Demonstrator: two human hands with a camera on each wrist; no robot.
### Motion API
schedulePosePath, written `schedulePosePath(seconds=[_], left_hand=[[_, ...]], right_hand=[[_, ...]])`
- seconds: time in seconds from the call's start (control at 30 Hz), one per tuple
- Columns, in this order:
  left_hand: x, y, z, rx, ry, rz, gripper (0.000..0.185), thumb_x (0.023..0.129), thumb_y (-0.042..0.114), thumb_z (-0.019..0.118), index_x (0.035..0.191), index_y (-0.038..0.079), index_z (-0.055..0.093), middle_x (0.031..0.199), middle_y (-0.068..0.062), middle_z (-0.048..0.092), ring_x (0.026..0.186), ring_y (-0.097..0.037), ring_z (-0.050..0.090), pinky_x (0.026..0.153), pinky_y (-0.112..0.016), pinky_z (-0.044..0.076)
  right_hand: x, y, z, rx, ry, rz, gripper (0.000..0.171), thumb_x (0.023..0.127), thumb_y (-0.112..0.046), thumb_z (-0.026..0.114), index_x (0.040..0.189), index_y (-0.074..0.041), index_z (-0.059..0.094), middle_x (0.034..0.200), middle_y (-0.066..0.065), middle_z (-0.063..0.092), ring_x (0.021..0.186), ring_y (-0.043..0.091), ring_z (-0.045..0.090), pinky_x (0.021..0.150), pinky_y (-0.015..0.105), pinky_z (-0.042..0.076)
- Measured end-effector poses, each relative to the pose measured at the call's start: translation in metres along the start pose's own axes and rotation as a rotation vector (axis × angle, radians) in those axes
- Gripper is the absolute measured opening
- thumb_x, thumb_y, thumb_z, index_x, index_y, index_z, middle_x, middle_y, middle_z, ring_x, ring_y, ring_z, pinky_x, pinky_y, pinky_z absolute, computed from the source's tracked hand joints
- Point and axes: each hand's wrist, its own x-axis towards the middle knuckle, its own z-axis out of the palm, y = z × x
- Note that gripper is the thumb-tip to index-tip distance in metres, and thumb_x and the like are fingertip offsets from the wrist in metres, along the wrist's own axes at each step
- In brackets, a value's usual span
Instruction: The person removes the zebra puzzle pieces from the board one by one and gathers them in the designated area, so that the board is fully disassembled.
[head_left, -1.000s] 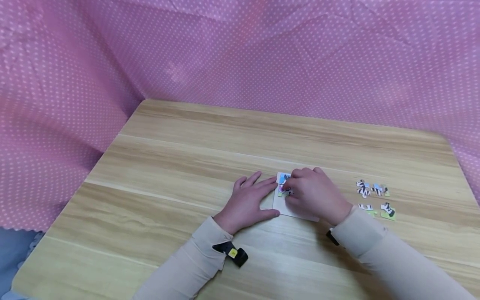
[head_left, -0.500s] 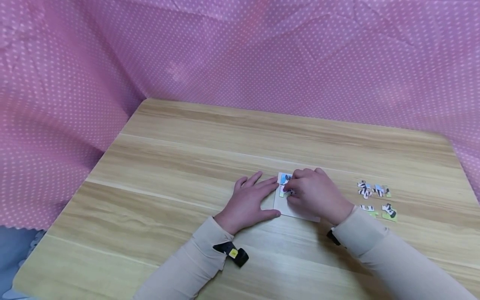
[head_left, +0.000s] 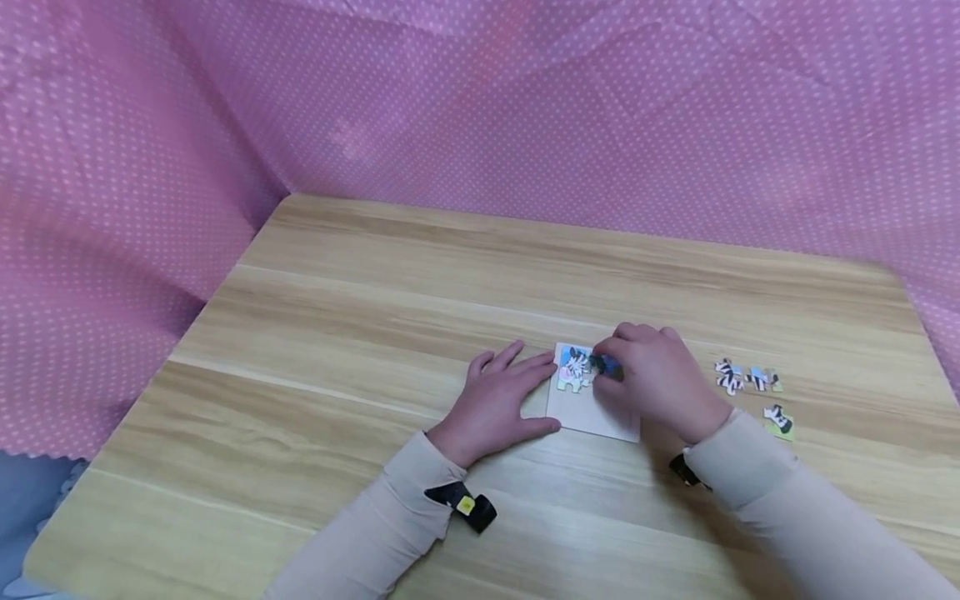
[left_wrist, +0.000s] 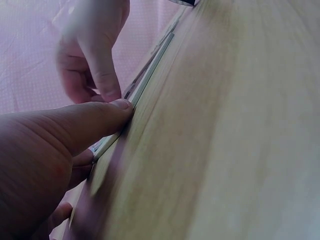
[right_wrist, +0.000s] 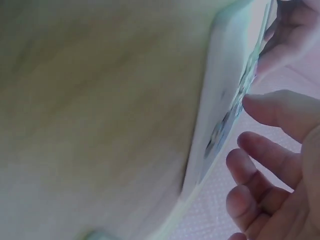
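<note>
Your left hand (head_left: 495, 408) rests with its fingers spread and holding nothing, at the 9 o'clock edge of the white board (head_left: 585, 417); the thumb bears on the rim near 8 o'clock. Caution: should that thumb lift or push unevenly, the board could slide or turn on the table (head_left: 360, 358).

Your right hand (head_left: 663, 375) reaches over the board from 3 o'clock, its fingers bent. In the right wrist view a gap shows between thumb and forefinger; you cannot tell from these views whether a piece is pinched. Caution: sideways drag here could unseat the joined puzzle pieces (head_left: 574, 367) — pressing off-centre might tip one edge up.

Relative to the fingers: the joined pieces lie at the board's 11 o'clock, just beside the left forefinger at its 3 o'clock and just beside the right fingertips at their 9 o'clock. A dark, shaded section sits beneath the right hand.

Farther out, a zebra-head piece (head_left: 778, 421) lies toward 4 o'clock of the right hand; striped loose pieces (head_left: 727, 377) lie at 3 o'clock.
</note>
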Motion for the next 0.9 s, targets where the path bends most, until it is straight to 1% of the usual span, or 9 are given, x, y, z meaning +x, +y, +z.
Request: schedulePosePath(seconds=[0.1,0.17,0.43,0.63,0.7,0.9], left_hand=[[0.0,-0.001,0.001,-0.003,-0.008,-0.008,0.075,0.086,0.059,0.07,0.149,0.025,0.05,0.158,0.013,0.039,0.152,-0.026,0.021,0.116,-0.056,0.016],[0.0,-0.001,0.001,-0.005,-0.009,-0.009,0.075,0.086,0.06,0.07,0.149,0.025,0.05,0.158,0.013,0.039,0.152,-0.026,0.021,0.116,-0.056,0.016],[0.0,0.0,-0.001,-0.006,0.007,0.006,0.074,0.085,0.058,0.071,0.148,0.024,0.052,0.157,0.013,0.04,0.151,-0.027,0.022,0.115,-0.056,0.016],[0.0,0.001,-0.001,0.001,0.004,0.004,0.074,0.085,0.059,0.071,0.148,0.024,0.052,0.157,0.013,0.04,0.151,-0.026,0.022,0.116,-0.056,0.017],[0.0,0.001,-0.001,0.004,0.004,0.003,0.074,0.086,0.059,0.071,0.148,0.024,0.052,0.157,0.013,0.04,0.151,-0.026,0.023,0.116,-0.056,0.017],[0.002,0.001,-0.002,0.009,0.012,0.008,0.073,0.086,0.058,0.07,0.148,0.023,0.053,0.157,0.012,0.041,0.151,-0.027,0.024,0.115,-0.056,0.018]], right_hand=[[0.0,0.004,0.0,-0.005,-0.035,0.036,0.036,0.08,-0.03,0.082,0.109,-0.01,0.076,0.096,0.003,0.066,0.085,0.023,0.061,0.072,0.041,0.04],[0.0,0.005,0.0,-0.004,-0.05,0.049,0.035,0.081,-0.031,0.082,0.109,-0.01,0.076,0.097,0.003,0.066,0.087,0.023,0.061,0.073,0.041,0.04],[0.003,0.01,0.001,0.008,-0.025,0.027,0.026,0.081,-0.025,0.08,0.104,-0.013,0.078,0.096,0.001,0.067,0.089,0.024,0.062,0.073,0.042,0.038],[0.004,0.008,-0.001,0.012,-0.024,0.029,0.027,0.082,-0.024,0.079,0.106,-0.014,0.078,0.097,0.001,0.067,0.091,0.023,0.062,0.074,0.042,0.038],[0.004,0.005,-0.001,0.009,-0.003,0.0,0.027,0.082,-0.023,0.079,0.107,-0.013,0.077,0.097,0.002,0.068,0.089,0.023,0.063,0.073,0.042,0.039],[0.004,-0.01,0.005,-0.01,0.05,-0.169,0.022,0.08,-0.024,0.081,0.099,-0.015,0.078,0.089,-0.002,0.067,0.081,0.02,0.065,0.067,0.041,0.043]])
